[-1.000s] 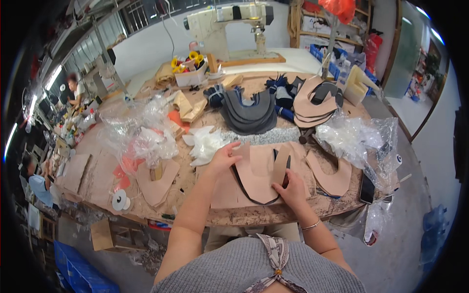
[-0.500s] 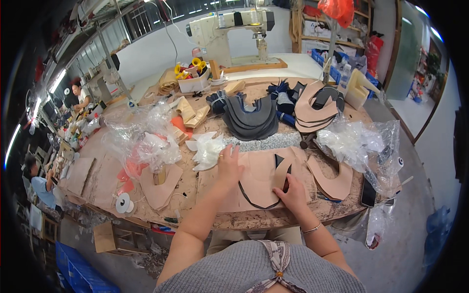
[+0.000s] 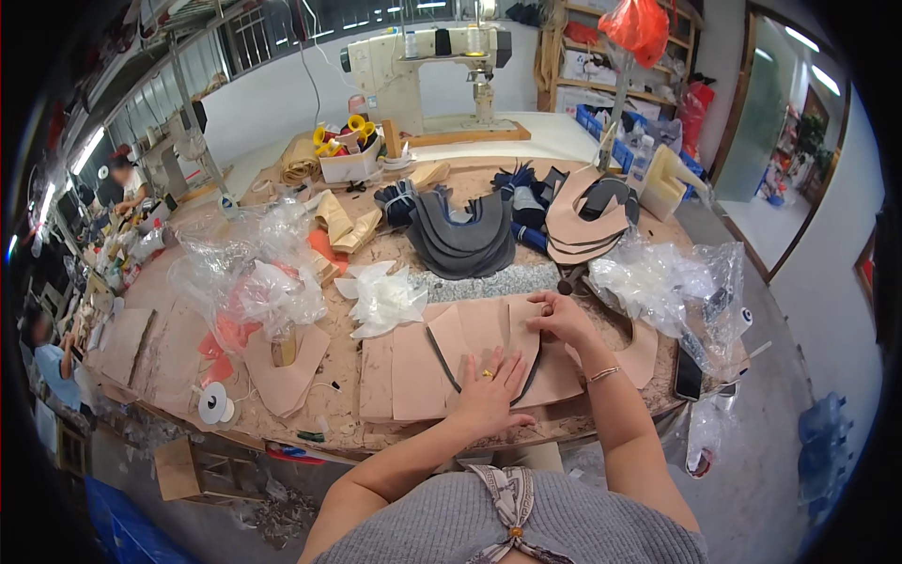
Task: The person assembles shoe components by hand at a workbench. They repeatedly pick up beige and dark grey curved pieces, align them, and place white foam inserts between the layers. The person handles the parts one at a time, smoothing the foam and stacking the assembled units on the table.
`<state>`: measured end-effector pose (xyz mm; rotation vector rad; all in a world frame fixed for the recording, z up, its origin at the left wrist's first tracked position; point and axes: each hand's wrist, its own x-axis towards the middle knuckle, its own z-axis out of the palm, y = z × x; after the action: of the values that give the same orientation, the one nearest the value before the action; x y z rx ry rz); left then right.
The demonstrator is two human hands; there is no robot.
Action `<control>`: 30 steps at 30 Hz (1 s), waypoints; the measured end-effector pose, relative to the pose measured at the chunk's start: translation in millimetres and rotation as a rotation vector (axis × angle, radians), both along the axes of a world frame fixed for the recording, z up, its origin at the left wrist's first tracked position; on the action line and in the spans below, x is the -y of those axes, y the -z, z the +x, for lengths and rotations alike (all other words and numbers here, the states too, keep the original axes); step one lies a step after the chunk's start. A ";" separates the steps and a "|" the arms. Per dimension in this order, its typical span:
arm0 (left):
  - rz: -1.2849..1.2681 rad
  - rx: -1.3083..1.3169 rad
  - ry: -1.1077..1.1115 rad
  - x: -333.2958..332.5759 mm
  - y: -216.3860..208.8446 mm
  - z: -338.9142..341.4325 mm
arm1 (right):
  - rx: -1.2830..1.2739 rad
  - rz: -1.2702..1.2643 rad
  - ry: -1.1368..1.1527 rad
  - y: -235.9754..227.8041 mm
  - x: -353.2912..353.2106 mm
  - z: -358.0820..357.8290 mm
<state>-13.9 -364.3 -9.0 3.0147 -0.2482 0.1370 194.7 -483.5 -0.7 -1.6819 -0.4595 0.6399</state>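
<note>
A beige U-shaped cut piece (image 3: 460, 346) with a dark edge lies on larger flat beige sheets (image 3: 409, 362) at the near middle of the table. My left hand (image 3: 489, 395) rests flat on it with the fingers spread, a ring on one finger. At the piece's upper right end, my right hand (image 3: 561, 322) is closed, thumb and fingertips on the beige strip there. Its palm is turned away, so the exact grip is partly hidden. To the right, another beige U-shaped piece (image 3: 642, 355) sits partly behind my right forearm.
Beyond lie stacked dark grey U-shaped pieces (image 3: 460, 249), beige ones (image 3: 568, 235) and crumpled clear plastic (image 3: 648, 273). A sewing machine (image 3: 390, 85) stands at the back. A white spool (image 3: 215, 404) and a phone (image 3: 689, 374) lie near the front edge. Two people work far left.
My left hand has come nearer and right, flattening onto the beige piece. My right hand has moved away from me to its upper end. The view has shifted slightly.
</note>
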 end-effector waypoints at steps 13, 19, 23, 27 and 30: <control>-0.032 0.250 0.116 -1.9 13.4 -0.5 | 0.518 -0.234 0.135 11.0 -15.0 -17.9; -0.038 0.229 0.103 -2.4 20.0 0.9 | 1.020 -0.313 0.028 1.9 -11.1 -62.2; -0.103 0.192 0.169 -3.0 27.0 -0.7 | 1.127 -0.386 -0.218 30.5 -2.1 -95.6; -0.124 0.159 0.110 4.5 10.7 -7.0 | 1.107 -0.540 -0.248 36.2 -21.1 -55.0; -0.115 0.210 0.099 9.6 14.3 -22.4 | 1.128 -0.668 -0.236 34.5 -45.4 -23.8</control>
<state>-36.2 -373.8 -23.4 2.8670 -0.3931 0.4440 170.9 -438.0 -35.1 -2.5782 -1.3589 -0.1042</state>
